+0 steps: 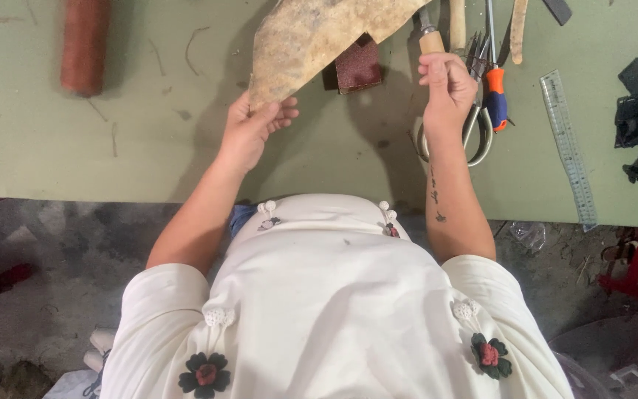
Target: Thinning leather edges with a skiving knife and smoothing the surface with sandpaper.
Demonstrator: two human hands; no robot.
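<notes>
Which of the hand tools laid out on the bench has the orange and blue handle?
The screwdriver, lying just right of the right hand over the scissors; neighbouring handles are plain wood.

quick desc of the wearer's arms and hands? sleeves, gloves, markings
Both hands bare: no gloves, rings or watch visible on the left hand or right hand. Short cream sleeves end above the elbows. The right forearm carries a line of small dark tattoo marks.
</notes>
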